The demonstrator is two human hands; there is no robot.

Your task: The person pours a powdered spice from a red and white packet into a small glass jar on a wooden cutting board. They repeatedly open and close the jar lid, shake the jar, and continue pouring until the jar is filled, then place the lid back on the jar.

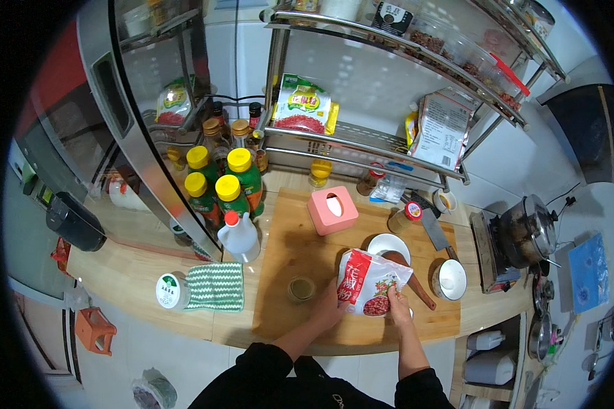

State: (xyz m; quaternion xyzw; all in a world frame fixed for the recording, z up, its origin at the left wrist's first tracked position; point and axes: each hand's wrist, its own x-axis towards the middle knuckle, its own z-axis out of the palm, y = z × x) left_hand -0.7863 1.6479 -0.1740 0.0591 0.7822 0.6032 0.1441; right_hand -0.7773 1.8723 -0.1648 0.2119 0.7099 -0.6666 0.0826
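A white and red plastic bag of Sichuan pepper powder [372, 282] is held over the wooden board [286, 240] between both hands. My left hand [329, 305] grips the bag's left edge, and my right hand [399, 307] pinches its lower right side. Partly behind the bag are a white bowl [389, 245] and a brown wooden spoon [420, 286]. A small open glass jar [301, 289] stands on the board left of my left hand. A white cup [450, 280] is to the right of the spoon.
A pink tissue box [332, 210], a lidded jar [405, 217] and a cleaver [435, 230] lie farther back. At left stand yellow-capped bottles [239, 174], a white jug [239, 237] and a green striped cloth [216, 287]. A metal rack [358, 145] spans the back; a pot [524, 232] sits on the stove at right.
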